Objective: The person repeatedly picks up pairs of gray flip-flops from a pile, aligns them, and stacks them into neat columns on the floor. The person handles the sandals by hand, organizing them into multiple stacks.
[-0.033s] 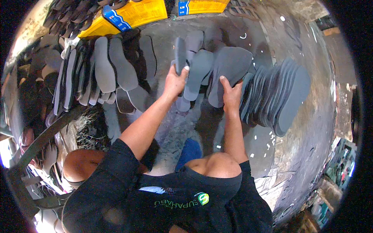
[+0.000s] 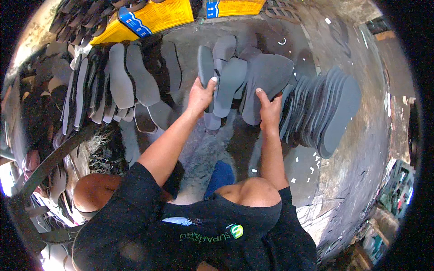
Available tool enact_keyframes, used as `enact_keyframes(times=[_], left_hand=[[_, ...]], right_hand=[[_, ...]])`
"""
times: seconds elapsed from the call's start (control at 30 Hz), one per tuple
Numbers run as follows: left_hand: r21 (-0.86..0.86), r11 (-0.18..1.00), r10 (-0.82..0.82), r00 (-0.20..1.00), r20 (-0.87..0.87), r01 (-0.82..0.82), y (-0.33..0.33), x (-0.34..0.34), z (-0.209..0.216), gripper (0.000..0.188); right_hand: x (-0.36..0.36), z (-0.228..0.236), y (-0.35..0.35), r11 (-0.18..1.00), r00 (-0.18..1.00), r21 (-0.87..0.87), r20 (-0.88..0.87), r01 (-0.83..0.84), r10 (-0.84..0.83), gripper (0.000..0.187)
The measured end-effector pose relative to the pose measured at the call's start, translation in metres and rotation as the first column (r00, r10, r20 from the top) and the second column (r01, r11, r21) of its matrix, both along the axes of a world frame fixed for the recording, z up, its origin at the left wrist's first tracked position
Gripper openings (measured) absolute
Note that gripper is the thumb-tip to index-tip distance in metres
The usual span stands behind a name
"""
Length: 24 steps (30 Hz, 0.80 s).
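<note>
My left hand [image 2: 201, 95] grips a narrow dark grey shoe sole [image 2: 205, 63] that stands upright at the left of a loose bunch of grey soles [image 2: 230, 83]. My right hand [image 2: 270, 109] is closed on the lower edge of a wide grey sole [image 2: 271, 74] at the right of the same bunch. Both arms reach forward over the grey concrete floor [image 2: 361, 149]. More soles lie behind the bunch, partly hidden by it.
A leaning row of several grey soles [image 2: 325, 113] stands right of my right hand. A spread pile of grey and black soles [image 2: 122, 83] lies at the left. Yellow cartons [image 2: 153, 20] sit at the back. A blue slipper [image 2: 220, 177] lies between my knees.
</note>
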<state>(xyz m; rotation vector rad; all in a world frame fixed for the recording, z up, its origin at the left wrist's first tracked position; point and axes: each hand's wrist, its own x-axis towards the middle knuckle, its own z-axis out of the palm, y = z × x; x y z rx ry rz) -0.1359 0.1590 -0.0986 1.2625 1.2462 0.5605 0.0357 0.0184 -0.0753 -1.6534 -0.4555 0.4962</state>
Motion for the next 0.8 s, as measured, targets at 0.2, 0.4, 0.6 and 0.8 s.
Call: enact_keyframes(times=[0.2,0.4,0.6,0.8], left_hand=[[0.258,0.955,-0.074,0.959,-0.274,0.147,-0.010,0.012,-0.006,0.064],[0.220,0.952,-0.118,0.916,-0.384,0.215,-0.001,0.017,-0.037,0.059],[0.499,0.842,-0.009,0.929,-0.369,0.207,-0.024,0.017,-0.032,0.051],[0.302,0.944,-0.034,0.953,-0.301,0.129,-0.016,0.027,-0.042,0.046]], right_hand=[[0.003,0.016,-0.006,0.992,0.844,0.129,-0.531,0.001,0.068,0.064],[-0.009,-0.001,0.008,0.994,0.860,0.026,-0.499,-0.107,0.106,0.052],[-0.002,-0.014,-0.009,0.995,0.826,0.038,-0.561,0.093,-0.056,0.049],[-0.020,-0.009,-0.002,0.987,0.842,0.057,-0.515,-0.153,0.160,0.054]])
